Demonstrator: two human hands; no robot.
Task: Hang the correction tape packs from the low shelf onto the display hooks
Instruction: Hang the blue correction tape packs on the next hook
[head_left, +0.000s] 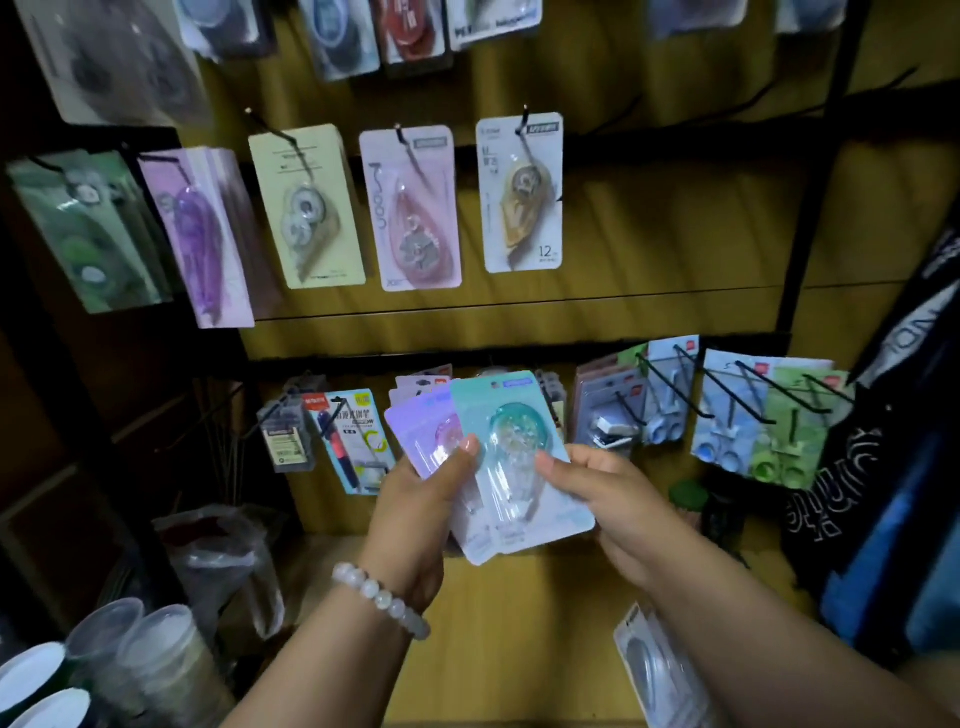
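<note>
At the centre of the frame both hands hold a small fan of carded correction tape packs. The left hand (415, 499), with a white bead bracelet (382, 597) at the wrist, has its fingers closed around the lilac pack (423, 431) and those behind it. The right hand (608, 499) pinches the right edge of the front pale teal blister pack (511, 457), apparently separating it for hanging. Next, its punched top hole must be threaded over a free black wire hook (621, 117) at upper right. Already-hung packs, such as the white carded pack (522, 192), crowd the middle row. Another pack (654, 670) lies on the wooden low shelf (519, 623) at bottom right; clear plastic cups (140, 654) stand at lower left.
</note>
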